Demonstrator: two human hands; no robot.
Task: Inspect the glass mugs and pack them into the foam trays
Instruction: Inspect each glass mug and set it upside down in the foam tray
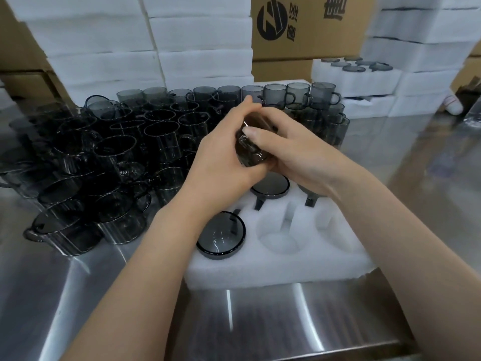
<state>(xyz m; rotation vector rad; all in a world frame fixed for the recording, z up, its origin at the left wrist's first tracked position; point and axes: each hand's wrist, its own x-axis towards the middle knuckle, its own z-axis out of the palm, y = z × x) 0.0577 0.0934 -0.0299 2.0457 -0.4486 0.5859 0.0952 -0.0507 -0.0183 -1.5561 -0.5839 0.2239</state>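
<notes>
— So, head view: what do the left hand (223, 149) and right hand (294, 149) hold?
— Both curl round one smoky glass mug (251, 152), above the far edge of the foam tray (273, 269). The left wraps it from nine o'clock, the right from three, thumb across its side.
— And the tray?
— It lies on the steel counter (78, 295), at six o'clock of the hands. Three packed mugs (220, 237) sit bottom-up in its pockets: one at seven o'clock, two along the far row, the right one partly hidden by a wrist.
— The rest?
— Loose mugs (117, 157) crowd together from nine to eleven o'clock of the tray. White foam stacks (104, 48) and a cardboard box (307, 29) rise at twelve.
</notes>
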